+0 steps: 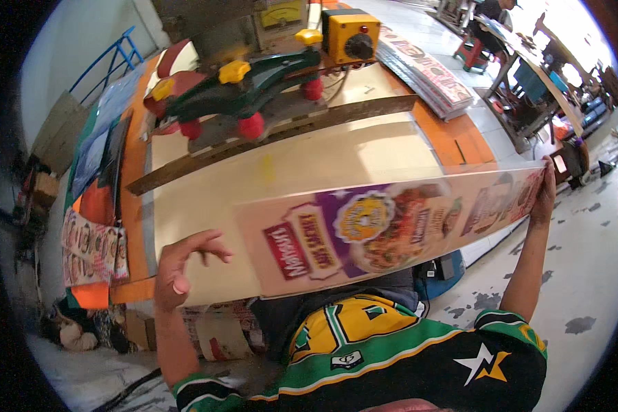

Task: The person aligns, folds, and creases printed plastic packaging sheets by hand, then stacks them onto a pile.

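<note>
A long printed plastic sheet (419, 226) with food pictures on pink and purple stretches across in front of me, above the near edge of the work table. My right hand (545, 196) grips its far right end, fingers partly hidden behind it. My left hand (185, 268) is apart from the sheet's left end, fingers spread and bent, nothing in them. Beyond the sheet stands a press machine with a dark green arm (244, 89), yellow knobs and red feet. Its long metal bar (275, 141) lies across the cream table surface (206, 199).
A yellow control box (350, 38) with a black dial sits on the machine. Stacked printed sheets (429, 75) lie at the back right. More printed pieces (93, 247) hang at the left edge. Far right, a person (494, 10) sits near another work table (529, 75).
</note>
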### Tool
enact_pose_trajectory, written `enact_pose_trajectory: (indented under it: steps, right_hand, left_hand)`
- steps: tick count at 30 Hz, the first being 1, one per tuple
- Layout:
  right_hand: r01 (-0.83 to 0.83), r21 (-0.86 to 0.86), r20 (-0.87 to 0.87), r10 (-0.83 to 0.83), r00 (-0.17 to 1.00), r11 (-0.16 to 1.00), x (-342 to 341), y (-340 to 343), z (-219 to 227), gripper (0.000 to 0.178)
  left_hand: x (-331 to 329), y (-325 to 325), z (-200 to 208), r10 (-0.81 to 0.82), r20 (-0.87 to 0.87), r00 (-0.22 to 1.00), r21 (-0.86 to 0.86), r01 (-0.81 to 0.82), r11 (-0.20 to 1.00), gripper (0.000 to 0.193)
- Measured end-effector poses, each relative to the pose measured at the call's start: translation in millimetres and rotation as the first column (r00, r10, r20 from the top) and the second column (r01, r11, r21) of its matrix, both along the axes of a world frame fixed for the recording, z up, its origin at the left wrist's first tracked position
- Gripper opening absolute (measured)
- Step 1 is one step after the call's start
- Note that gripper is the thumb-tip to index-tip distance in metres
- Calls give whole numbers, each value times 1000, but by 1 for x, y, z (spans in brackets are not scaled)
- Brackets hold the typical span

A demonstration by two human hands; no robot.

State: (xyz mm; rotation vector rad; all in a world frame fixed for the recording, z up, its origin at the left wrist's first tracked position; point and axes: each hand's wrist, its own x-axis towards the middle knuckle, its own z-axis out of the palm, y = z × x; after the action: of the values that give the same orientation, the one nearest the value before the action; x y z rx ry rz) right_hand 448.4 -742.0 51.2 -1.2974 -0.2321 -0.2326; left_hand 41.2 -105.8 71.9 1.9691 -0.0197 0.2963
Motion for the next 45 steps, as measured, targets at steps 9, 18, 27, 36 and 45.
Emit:
enact_pose_trajectory:
  steps: [9, 18, 27, 36, 45]
  right_hand:
    - [-345, -36, -225, 329, 917, 938, -23, 159, 13, 45]
    - [-659, -190, -407, 553, 728, 728, -24, 246, -5, 35]
    - [-769, -267, -317, 701, 639, 580, -21, 290, 4, 39]
    - [-806, -152, -282, 756, 591, 573, -6, 300, -20, 30]
    - [-773, -88, -349, 707, 615, 629, -7, 298, -27, 20]
  left_hand:
    - [17, 9, -15, 481, 126, 868, -306, -427, 851, 46]
    - [-6, 91, -37, 353, 1, 936, -808, -207, 551, 57]
    - [-24, 119, -61, 499, -103, 860, -809, -364, 461, 29]
    - [-14, 93, -53, 638, -163, 753, -679, -555, 481, 23]
    - [-23, 123, -61, 518, -172, 838, -567, -514, 644, 24]
